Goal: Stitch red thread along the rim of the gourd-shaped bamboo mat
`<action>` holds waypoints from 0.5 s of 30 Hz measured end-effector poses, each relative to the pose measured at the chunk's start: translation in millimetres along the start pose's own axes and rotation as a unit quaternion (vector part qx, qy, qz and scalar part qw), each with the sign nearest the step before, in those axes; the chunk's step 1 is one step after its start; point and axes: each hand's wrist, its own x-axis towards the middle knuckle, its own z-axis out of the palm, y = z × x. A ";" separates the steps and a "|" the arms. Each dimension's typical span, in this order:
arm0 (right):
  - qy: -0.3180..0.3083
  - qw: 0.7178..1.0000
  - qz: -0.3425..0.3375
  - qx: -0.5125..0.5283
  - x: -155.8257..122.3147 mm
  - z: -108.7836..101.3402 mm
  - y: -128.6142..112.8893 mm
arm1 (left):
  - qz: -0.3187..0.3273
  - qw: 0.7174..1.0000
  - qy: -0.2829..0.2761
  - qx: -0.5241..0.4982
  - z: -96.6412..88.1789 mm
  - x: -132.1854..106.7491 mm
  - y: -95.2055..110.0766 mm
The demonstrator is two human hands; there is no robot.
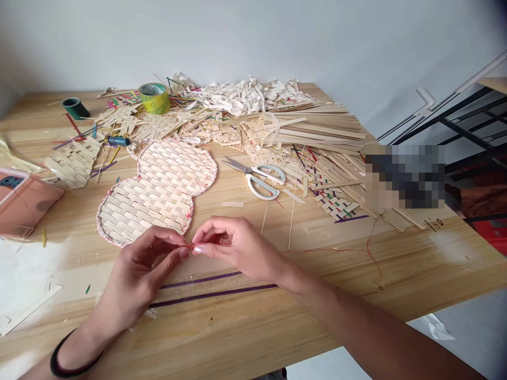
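Observation:
Thumb and fingers of my left hand (148, 264) pinch a bit of red thread. Right against them, my right hand (227, 245) pinches the same thread, with a small tangle of it inside its curled fingers. A length of red thread (328, 249) trails across the table to the right. Just beyond my hands lies a woven mat (164, 192) of pale strips, shaped like two joined rounds, its rim bound with pink-and-white cord. Whether the pinched thread is joined to the mat cannot be seen. White-handled scissors (259, 177) lie partly open to the mat's right.
Strip piles (317, 129) and white ribbon (249, 95) cover the back of the wooden table (245, 332). A tape roll (154, 98), a dark green spool (75, 108) and a pink box (27, 203) stand at left. Purple lines (214, 295) run near my hands.

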 end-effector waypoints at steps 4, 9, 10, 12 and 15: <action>-0.001 1.000 0.004 0.005 0.6 0.5 -0.4 | 0.004 1.000 0.008 0.002 -1.0 -0.6 -3.1; -0.003 1.000 0.013 0.021 1.0 0.6 -1.8 | 0.017 1.000 0.019 0.005 -2.5 -2.8 -5.5; -0.001 1.000 0.014 0.024 1.1 0.5 -2.1 | 0.017 1.000 0.020 0.002 -2.9 -3.3 -6.6; 0.006 1.000 0.015 0.027 1.3 0.1 -2.6 | 0.014 1.000 0.018 0.000 -3.7 -4.4 -9.4; 0.020 0.999 0.018 0.025 1.0 -0.3 -3.1 | 0.003 1.000 0.021 0.006 -4.4 -5.3 -13.4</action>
